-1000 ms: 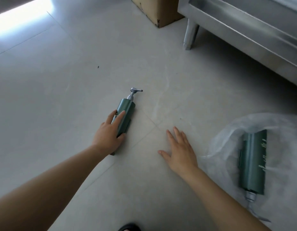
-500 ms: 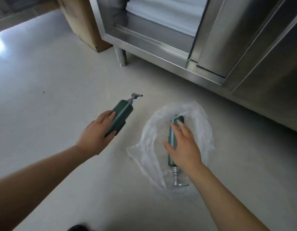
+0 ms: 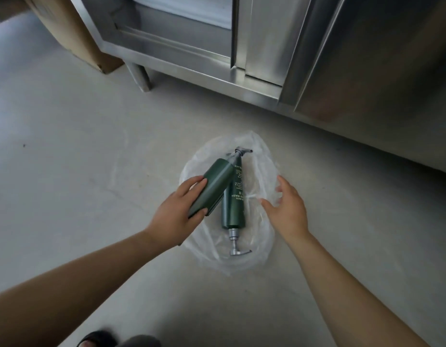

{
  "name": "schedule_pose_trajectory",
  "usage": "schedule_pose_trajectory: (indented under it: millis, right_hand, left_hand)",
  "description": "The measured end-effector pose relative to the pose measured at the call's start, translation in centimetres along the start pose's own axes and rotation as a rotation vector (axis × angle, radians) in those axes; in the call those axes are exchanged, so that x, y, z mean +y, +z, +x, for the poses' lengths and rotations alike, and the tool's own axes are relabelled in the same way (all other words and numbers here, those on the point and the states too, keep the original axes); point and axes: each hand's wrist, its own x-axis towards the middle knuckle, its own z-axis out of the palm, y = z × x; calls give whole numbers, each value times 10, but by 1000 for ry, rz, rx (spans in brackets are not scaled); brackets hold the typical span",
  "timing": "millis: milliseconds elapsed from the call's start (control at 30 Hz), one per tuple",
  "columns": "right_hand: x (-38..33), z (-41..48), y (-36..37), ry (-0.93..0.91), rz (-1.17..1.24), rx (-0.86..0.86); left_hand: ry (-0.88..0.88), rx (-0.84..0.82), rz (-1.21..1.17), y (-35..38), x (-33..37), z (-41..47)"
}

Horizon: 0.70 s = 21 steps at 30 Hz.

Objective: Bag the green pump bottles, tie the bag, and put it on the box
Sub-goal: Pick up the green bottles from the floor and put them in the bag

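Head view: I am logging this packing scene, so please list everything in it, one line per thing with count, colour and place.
Green pump bottles: two, dark green with silver pumps; one lies on the plastic bag with its pump toward the person, the other is held over it, pump pointing away.
Plastic bag: one, clear, spread on the floor under the bottles.
Cardboard box: one, brown, top left beside the cabinet.
Steel cabinet: one, silver, across the top, on legs.
Floor: pale grey tiles.
Shoe: one, dark, bottom edge.
Left hand: grips the raised bottle.
Right hand: open, fingers at the bag's right edge.
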Motion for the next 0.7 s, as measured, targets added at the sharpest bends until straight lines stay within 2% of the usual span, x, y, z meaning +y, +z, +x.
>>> schedule_pose_trajectory:
  millis: [433, 700]
  right_hand:
    - [-13, 4, -22, -5, 99, 191]
    - [-17, 4, -28, 9, 99, 207]
  left_hand:
    - [55, -109, -14, 14, -10, -10]
    - [84, -130, -14, 16, -6, 5]
